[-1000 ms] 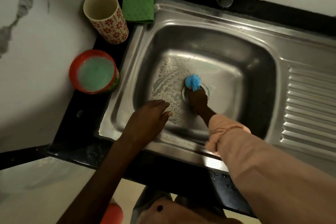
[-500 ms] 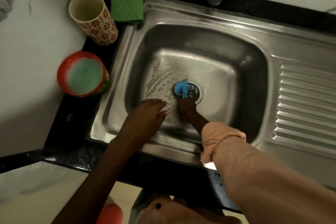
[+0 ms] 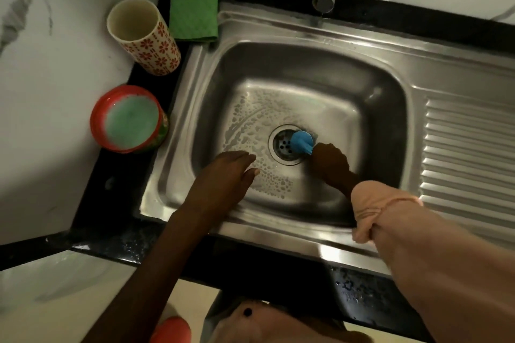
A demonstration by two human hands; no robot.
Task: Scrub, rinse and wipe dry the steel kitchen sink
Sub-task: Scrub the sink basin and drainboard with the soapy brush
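Across the middle of the frame lies the steel sink (image 3: 306, 28), its basin floor streaked with soap foam (image 3: 250, 125) left of centre. Near the lower centre, the left hand (image 3: 223, 178) rests flat, fingers straight, on the basin's near wall. Just right of the drain (image 3: 284, 145), the right hand (image 3: 330, 161) grips a blue scrubber (image 3: 301, 141) pressed on the drain's rim.
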